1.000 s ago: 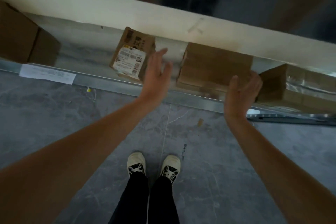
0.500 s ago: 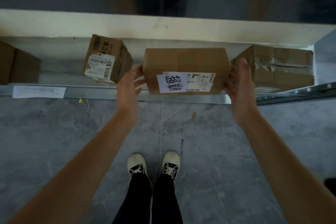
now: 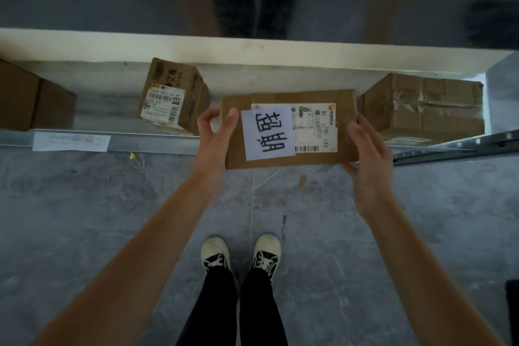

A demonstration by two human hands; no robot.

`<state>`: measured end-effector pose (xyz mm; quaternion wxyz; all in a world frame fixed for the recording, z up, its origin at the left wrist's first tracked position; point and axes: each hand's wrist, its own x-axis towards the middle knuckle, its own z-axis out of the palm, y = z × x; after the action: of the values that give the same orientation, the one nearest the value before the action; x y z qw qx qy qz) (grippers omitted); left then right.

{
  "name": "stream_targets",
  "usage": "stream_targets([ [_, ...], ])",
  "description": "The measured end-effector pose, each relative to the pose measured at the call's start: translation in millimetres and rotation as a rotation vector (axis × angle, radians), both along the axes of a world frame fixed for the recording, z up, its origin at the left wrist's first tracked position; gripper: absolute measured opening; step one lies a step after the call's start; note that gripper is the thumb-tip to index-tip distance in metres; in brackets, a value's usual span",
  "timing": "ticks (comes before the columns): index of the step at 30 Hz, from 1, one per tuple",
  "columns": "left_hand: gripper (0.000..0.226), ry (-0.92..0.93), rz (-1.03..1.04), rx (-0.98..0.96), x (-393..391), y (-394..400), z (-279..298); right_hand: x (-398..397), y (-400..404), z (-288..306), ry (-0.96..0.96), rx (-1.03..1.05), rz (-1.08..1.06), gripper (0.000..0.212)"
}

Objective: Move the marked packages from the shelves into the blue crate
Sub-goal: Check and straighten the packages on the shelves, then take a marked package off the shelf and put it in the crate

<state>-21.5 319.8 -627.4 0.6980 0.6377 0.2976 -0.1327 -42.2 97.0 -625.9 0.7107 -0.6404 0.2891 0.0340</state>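
A flat brown cardboard package [image 3: 345,126] carries a white paper slip with handwritten characters and a shipping label. It is held in the air in front of the low shelf [image 3: 157,139], above the floor. My left hand [image 3: 214,136] grips its left end with the thumb on top. My right hand [image 3: 368,154] grips its right end, fingers curled round the edge. No blue crate is in view.
On the low shelf stand a small box with a barcode label [image 3: 174,95], a taped box [image 3: 429,105] at the right and a brown box [image 3: 31,98] at the far left. A white shelf board [image 3: 196,49] runs above. My shoes [image 3: 241,255] stand on grey floor.
Both hands closed on the package and pulled it off the shelf toward me. Its marked face has tipped up toward the camera.
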Motion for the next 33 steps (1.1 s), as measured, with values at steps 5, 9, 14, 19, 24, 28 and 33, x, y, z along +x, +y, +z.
stream_targets([
  [5, 0.084, 0.174, 0.018, -0.126, -17.8, 5.5, 6.3, -9.0, 7.0, 9.5, -0.018, -0.108, -0.078, 0.044],
  [9, 0.075, 0.163, -0.005, -0.355, -47.1, 0.1, 15.8, -26.4, 27.4, 23.1, 0.114, 0.007, -0.129, 0.070],
  [14, 0.056, 0.166, -0.063, -0.407, -84.8, -8.9, 42.6, -68.2, 87.5, 37.6, 0.052, 0.181, -0.107, 0.056],
  [19, 0.028, 0.091, -0.295, -0.063, -97.1, 13.3, 86.4, -98.9, 94.7, 78.7, 0.065, 0.149, -0.227, 0.043],
  [24, 0.031, 0.058, -0.511, -0.075, -83.5, 14.6, 140.4, -135.8, 100.2, 127.6, 0.085, 0.081, -0.190, 0.048],
  [28, 0.039, 0.035, -0.611, -0.027, -110.9, -11.4, 168.6, -164.8, 103.2, 152.5, 0.114, -0.031, -0.272, 0.049],
  [33, 0.040, -0.009, -0.691, -0.083, -147.3, -56.8, 208.7, -203.2, 71.1, 175.2, 0.161, -0.056, -0.391, 0.048],
])
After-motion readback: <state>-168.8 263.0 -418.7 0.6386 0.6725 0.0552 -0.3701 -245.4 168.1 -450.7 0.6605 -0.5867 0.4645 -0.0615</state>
